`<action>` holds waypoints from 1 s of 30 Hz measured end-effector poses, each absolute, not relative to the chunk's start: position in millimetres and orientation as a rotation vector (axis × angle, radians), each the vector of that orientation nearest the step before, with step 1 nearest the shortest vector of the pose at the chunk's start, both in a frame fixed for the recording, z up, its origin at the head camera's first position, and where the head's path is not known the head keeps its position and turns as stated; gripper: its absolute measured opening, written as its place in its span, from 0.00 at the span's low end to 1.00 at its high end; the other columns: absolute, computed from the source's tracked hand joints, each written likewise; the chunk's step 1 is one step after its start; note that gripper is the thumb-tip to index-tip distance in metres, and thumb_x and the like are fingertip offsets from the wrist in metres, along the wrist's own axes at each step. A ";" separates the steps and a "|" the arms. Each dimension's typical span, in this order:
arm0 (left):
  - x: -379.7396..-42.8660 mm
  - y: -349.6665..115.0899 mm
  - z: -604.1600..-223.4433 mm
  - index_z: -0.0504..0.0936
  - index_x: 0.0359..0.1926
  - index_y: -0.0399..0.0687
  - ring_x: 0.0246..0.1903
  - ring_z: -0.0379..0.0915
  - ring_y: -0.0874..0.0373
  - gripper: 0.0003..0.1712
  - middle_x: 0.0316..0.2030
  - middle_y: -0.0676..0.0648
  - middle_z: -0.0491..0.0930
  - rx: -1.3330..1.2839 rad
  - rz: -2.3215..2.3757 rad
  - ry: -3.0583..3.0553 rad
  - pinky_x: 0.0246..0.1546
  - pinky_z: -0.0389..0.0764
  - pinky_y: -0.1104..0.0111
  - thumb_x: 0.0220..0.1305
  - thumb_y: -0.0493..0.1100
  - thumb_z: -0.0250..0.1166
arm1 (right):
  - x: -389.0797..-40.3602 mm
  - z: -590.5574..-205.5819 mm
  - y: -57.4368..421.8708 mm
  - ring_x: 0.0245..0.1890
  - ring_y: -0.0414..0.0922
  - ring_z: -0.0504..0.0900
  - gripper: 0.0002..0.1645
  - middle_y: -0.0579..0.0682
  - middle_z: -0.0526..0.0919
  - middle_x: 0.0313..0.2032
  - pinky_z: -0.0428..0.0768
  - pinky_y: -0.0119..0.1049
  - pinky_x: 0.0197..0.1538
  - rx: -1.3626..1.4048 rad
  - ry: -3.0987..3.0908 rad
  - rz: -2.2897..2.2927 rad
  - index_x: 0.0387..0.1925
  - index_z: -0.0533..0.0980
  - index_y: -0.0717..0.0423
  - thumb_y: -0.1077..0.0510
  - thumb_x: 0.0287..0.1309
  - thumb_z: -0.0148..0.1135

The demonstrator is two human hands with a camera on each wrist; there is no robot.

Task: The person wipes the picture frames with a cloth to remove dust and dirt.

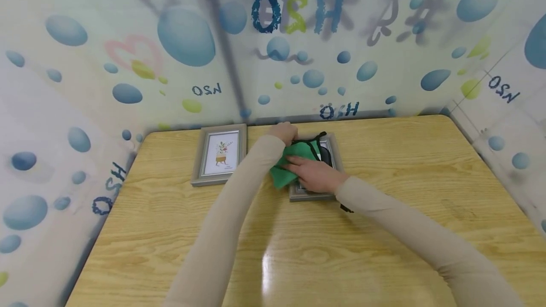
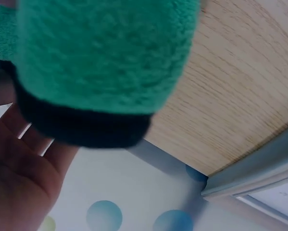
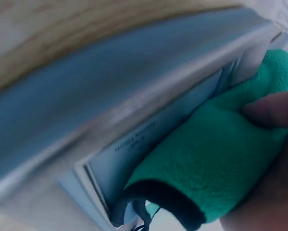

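A green cloth (image 1: pixel 294 155) with black edging lies bunched over the right-hand picture frame (image 1: pixel 313 197), hiding much of its picture. At the frame's far left corner, my left hand (image 1: pixel 285 132) pinches the cloth between thumb and index finger; the other fingers (image 2: pixel 62 156) stand apart from it in the left wrist view. My right hand (image 1: pixel 317 175) lies over the frame and grips the cloth, its thumb (image 3: pixel 271 109) pressing into the folds in the right wrist view. Small print shows beside the cloth, inside the frame's border.
Left of my hands, a second grey picture frame (image 1: pixel 197 169) lies on the wooden table (image 1: pixel 384 259), showing a potted plant drawing. Behind the table's far edge rises a wall (image 1: pixel 239 70) with blue and green drops. A dark strap end (image 1: pixel 346 208) shows by my right wrist.
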State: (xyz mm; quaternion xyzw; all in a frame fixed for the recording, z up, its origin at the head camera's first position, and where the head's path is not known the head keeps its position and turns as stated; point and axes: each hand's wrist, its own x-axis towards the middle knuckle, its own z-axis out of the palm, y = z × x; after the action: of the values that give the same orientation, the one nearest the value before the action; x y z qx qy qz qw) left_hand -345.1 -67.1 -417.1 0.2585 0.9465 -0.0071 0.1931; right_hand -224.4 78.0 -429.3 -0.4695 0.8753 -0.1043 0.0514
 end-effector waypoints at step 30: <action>-339.7 -67.1 -411.2 0.68 0.13 0.52 0.25 0.54 0.59 0.26 0.22 0.53 0.64 0.743 0.099 2.692 0.28 0.56 0.69 0.63 0.23 0.54 | -222.5 -429.5 31.6 0.41 0.46 0.79 0.05 0.49 0.81 0.35 0.81 0.37 0.34 -1.692 2.845 0.324 0.36 0.82 0.51 0.61 0.64 0.60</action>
State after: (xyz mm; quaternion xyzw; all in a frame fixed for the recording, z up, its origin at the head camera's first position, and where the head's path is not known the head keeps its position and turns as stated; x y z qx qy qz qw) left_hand -339.7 -67.1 -411.2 0.2618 0.9489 0.0347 0.1727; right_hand -222.5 31.6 -429.5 -0.5065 0.8518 0.0971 -0.0921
